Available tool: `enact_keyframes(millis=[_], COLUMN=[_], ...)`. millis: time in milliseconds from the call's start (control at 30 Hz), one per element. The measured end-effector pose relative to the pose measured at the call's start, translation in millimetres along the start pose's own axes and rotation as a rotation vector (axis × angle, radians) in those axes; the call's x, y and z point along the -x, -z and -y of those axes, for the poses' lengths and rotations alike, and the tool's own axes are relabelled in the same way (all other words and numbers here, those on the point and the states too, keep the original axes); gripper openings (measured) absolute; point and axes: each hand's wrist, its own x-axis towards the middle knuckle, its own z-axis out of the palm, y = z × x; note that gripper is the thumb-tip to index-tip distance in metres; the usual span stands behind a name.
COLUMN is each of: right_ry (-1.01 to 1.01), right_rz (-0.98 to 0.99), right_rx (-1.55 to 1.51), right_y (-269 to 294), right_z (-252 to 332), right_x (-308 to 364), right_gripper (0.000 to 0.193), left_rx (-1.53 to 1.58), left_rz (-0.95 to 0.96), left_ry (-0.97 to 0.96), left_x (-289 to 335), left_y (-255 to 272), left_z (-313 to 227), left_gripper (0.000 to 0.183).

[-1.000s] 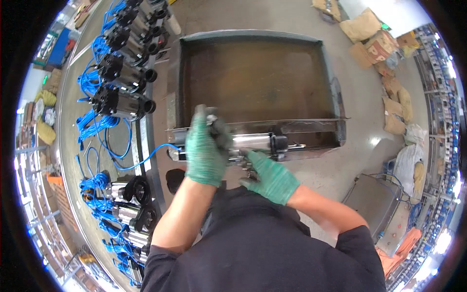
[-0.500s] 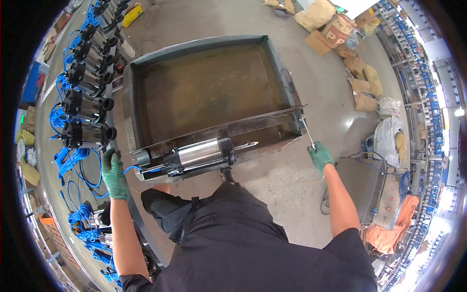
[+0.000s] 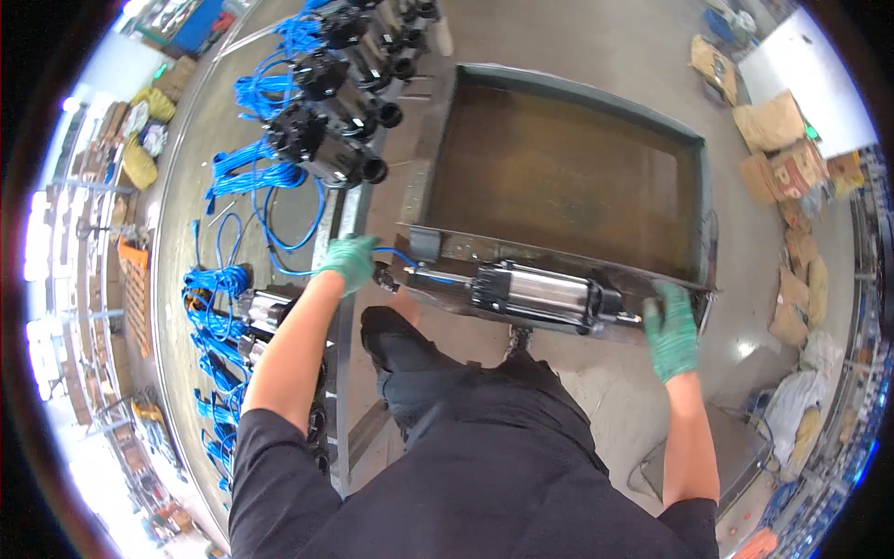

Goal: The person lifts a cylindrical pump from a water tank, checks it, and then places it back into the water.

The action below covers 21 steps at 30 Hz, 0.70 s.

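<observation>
A silver and black cylindrical pump (image 3: 549, 296) lies sideways on the near ledge of a water-filled metal tank (image 3: 568, 84). From its left end a blue cable (image 3: 396, 252) runs to my left hand (image 3: 348, 263), gloved in green, beside the bench edge. Those fingers are curled and seem closed on the cable, though they are partly hidden. My right hand (image 3: 674, 334), also in a green glove, is spread over the ledge's right end, near the pump's thin metal shaft (image 3: 628, 318), holding nothing. At the tank's near right corner shows a small bright metal piece (image 3: 712, 297), perhaps the wrench's end.
On my left, a long bench (image 3: 186, 233) bears several more pumps (image 3: 321, 149) and coiled blue cables (image 3: 251, 172). Sacks and cartons (image 3: 787, 168) lie on the floor at right. A metal box (image 3: 722, 447) stands behind my right forearm.
My view has swung left, so the scene sits farther right. The right hand has let go of the wrench and come in over the ledge. My left hand now meets the cable.
</observation>
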Motion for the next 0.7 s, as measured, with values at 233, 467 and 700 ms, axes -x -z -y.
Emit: enact_keyframes(millis=[233, 467, 700], right_ry=[0.175, -0.058, -0.107], right_rz=[0.491, 0.333, 0.268], right_rx=[0.206, -0.088, 0.306], right_y=[-27.2, 40.1, 65.1], right_z=[85.7, 45.1, 50.5], right_x=[-56.5, -85.0, -141.6], right_gripper=[0.015, 0.01, 0.016], left_rx=[0.039, 0.207, 0.261], left_rz=[0.139, -0.004, -0.34], left_ry=[-0.132, -0.239, -0.43], left_x=[20.0, 67.1, 13.1], left_y=[19.1, 100.6, 86.2], left_z=[15.6, 33.4, -52.5], left_gripper=[0.031, 0.03, 0.023])
